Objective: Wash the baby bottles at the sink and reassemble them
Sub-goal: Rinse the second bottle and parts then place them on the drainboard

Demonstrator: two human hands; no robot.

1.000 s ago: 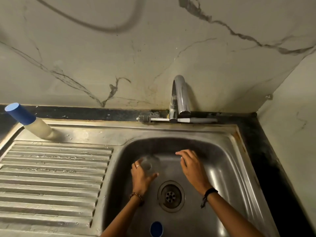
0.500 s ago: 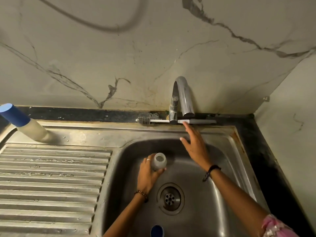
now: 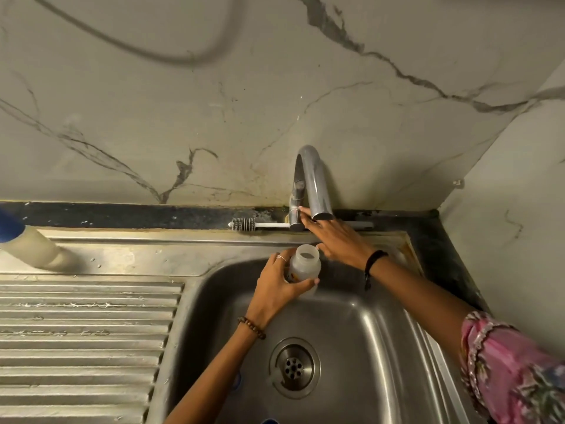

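I have the open bottle [image 3: 304, 267] wrapped in my left hand [image 3: 279, 286], fingers and thumb curled round its body, mouth tilted up toward twelve o'clock, held over the back edge of the sink [image 3: 382, 347] basin just below the tap [image 3: 315, 182] spout. My right hand [image 3: 336, 243] is stretched flat toward eleven o'clock, fingers straight, their tips touching the tap's small lever [image 3: 296, 206]; it grips nothing. No water shows at the spout. To do this step well I'd open the lever gently so the stream doesn't splash off the bottle's rim, and slide the bottle a little toward one o'clock so its mouth sits squarely under the spout opening. A brush [image 3: 260, 224] lies on the ledge behind the tap at eleven o'clock, within reach for scrubbing. A second bottle with a blue cap [image 3: 27, 243] stands at nine o'clock beside the draining board [image 3: 85, 332], and I judge it awaits its turn
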